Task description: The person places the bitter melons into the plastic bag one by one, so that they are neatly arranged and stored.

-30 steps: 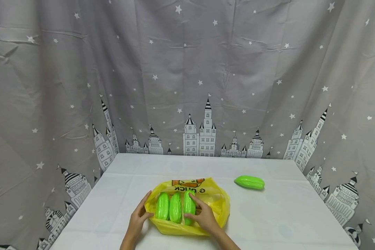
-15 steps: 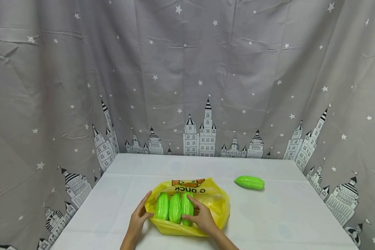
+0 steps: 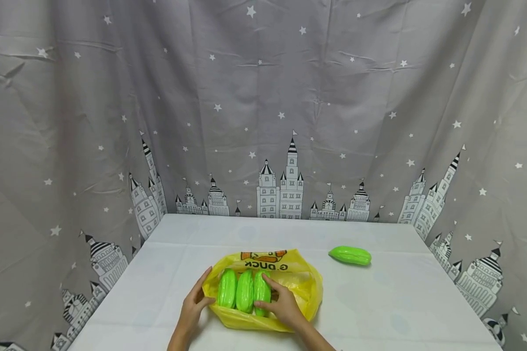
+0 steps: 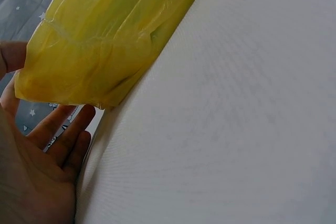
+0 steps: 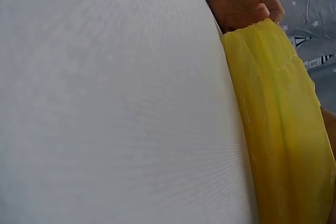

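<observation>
A yellow plastic bag [image 3: 292, 256] with a duck print and "G.DUCK" lettering lies on the table, its mouth wide. Two bright green, ridged bitter melons [image 3: 227, 288] stand side by side in its left half. My right hand [image 3: 285, 307] reaches inside and holds a third bitter melon [image 3: 262, 294] beside them, thumb on the near part and fingers at the far end. At the bag's left rim my left hand [image 3: 191, 307] holds the edge with thumb and index finger. In the left wrist view the other fingers [image 4: 68, 137] of this hand are spread below the bag.
Another bitter melon [image 3: 350, 255] lies on the white-covered table [image 3: 391, 292], right of the bag and farther back. A grey curtain [image 3: 334, 97] with stars and castles hangs behind the table and along both sides.
My right hand has shifted the third bitter melon slightly left, closer to the other two in the bag. My left hand stays at the bag's rim.
</observation>
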A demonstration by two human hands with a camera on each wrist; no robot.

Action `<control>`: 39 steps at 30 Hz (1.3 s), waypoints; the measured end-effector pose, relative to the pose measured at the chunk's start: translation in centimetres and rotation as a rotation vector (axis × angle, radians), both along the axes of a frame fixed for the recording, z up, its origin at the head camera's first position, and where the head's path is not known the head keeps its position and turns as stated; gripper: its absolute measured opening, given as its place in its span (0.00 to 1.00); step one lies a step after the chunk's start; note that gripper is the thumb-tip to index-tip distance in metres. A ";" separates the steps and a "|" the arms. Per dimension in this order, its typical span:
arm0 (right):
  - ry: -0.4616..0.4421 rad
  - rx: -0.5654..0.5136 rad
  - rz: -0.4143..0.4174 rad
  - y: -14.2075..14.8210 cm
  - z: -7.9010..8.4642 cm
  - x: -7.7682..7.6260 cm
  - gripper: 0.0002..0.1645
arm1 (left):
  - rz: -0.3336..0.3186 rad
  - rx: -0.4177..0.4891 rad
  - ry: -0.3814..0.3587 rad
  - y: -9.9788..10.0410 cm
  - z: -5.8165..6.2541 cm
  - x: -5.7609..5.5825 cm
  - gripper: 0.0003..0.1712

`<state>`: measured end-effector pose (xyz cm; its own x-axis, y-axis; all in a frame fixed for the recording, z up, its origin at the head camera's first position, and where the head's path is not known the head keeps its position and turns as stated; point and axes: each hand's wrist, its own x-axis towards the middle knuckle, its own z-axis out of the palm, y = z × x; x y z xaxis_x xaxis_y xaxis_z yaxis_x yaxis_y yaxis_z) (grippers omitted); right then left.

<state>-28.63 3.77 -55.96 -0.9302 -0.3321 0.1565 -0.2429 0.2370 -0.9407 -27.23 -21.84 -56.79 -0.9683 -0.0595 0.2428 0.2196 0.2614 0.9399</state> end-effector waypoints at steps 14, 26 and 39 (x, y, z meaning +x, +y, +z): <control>0.036 0.014 -0.009 0.0 0.2 0.2 0.46 | -0.008 0.011 0.008 0.0 0.0 -0.1 0.41; 0.018 0.008 -0.006 -0.1 0.9 0.6 0.45 | -0.001 0.001 0.025 -0.2 -0.4 -0.2 0.42; 0.002 -0.032 0.029 0.1 0.3 0.3 0.47 | -0.009 0.012 0.008 -0.2 -0.4 -0.2 0.42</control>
<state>-28.33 3.87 -55.62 -0.9199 -0.3535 0.1695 -0.2512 0.1998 -0.9471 -27.45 -22.01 -57.15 -0.9668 -0.0541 0.2497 0.2292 0.2480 0.9412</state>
